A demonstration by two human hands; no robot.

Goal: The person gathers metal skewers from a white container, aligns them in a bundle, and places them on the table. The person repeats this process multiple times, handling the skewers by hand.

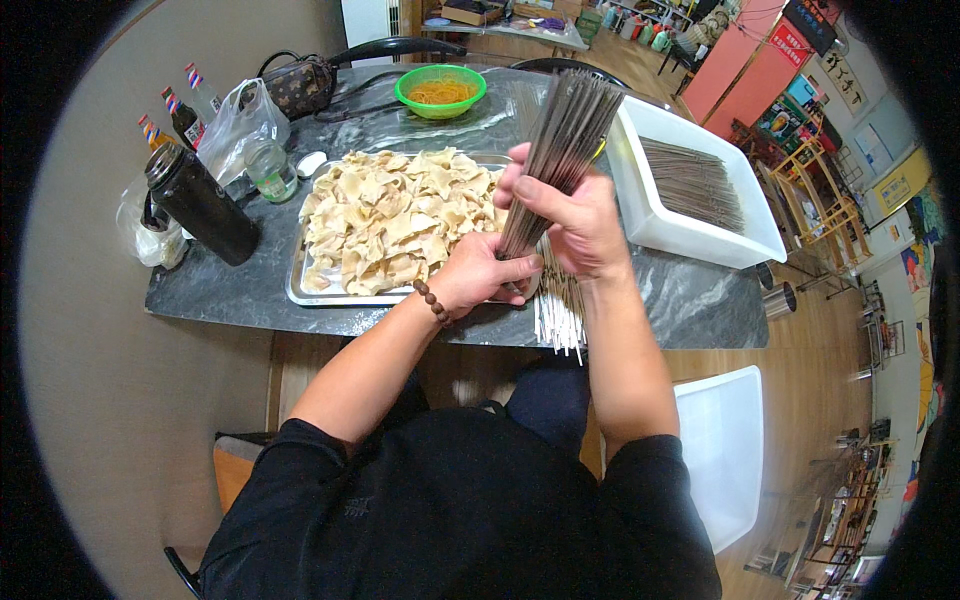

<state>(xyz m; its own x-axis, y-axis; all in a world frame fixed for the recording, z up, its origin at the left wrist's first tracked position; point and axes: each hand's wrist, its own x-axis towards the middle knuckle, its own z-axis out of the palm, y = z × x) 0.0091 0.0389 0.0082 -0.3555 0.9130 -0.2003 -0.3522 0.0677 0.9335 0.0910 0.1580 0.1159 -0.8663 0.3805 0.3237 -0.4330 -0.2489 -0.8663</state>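
Observation:
A thick bundle of thin metal skewers point(559, 131) stands tilted in both my hands above the table's front part. Low on the bundle, my left hand point(480, 274) grips its end, with a brown bead bracelet at the wrist. Higher up, my right hand point(581, 217) is wrapped around the same bundle, its fingers slightly blurred. More skewers point(559, 315) lie on the table beneath my right forearm, bright ends jutting past the edge. Left of the bundle, pale flat food slices point(405, 210) are heaped on a metal tray point(296, 281); their exact kind is unclear.
A white plastic bin point(694, 244) holding skewers stands at right. A green basket point(442, 111) sits at the back. A black bottle point(202, 206), glass jar point(270, 171), plastic bag point(251, 139) and handbag point(300, 82) occupy the left. Below right is a white plastic container point(720, 457).

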